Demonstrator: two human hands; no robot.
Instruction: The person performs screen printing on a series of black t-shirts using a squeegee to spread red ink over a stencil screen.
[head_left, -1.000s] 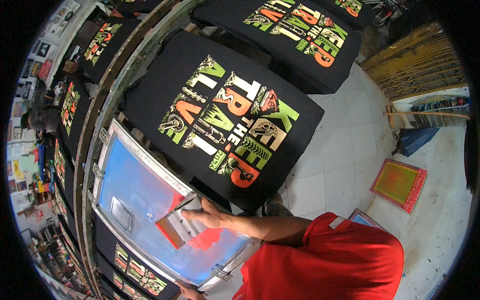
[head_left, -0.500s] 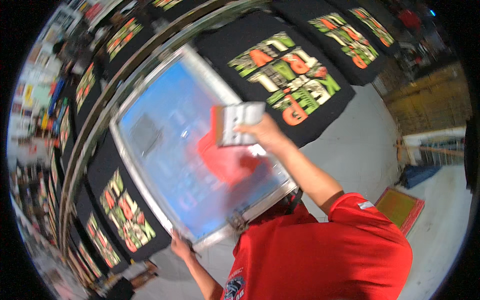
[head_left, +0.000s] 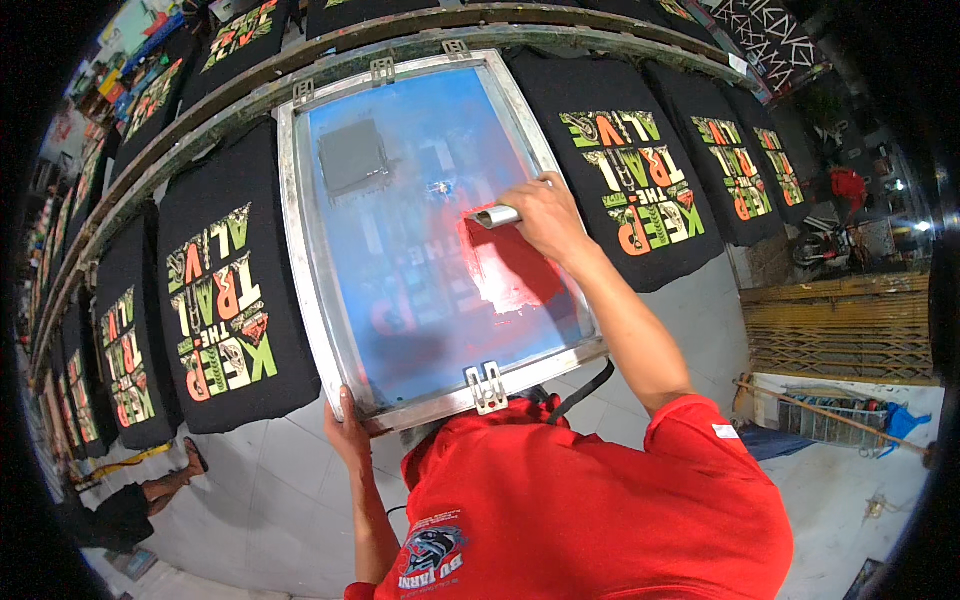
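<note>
A screen-printing frame (head_left: 304,262) with a metal rim and blue mesh lies in front of me, over the row of black shirts. My left hand (head_left: 347,428) grips its near left corner, thumb along the rim and the other fingers partly hidden. In my right hand (head_left: 548,218) is a squeegee (head_left: 496,216), held by its metal handle, tilted, with its blade at the mesh on the right side. A glossy patch of red ink (head_left: 515,270) spreads just below the squeegee. A dark grey square patch (head_left: 352,156) marks the mesh's far left.
Black printed shirts (head_left: 285,340) lie on both sides of the frame, another (head_left: 690,262) to the right. A metal rail (head_left: 225,112) with hinge clips curves behind. A clip (head_left: 486,388) sits on the near rim. Another person's leg (head_left: 170,485) shows lower left.
My right hand has brought the squeegee down from above the screen to the mesh beside the red ink. My left hand stays at the frame's corner. The whole view has turned.
</note>
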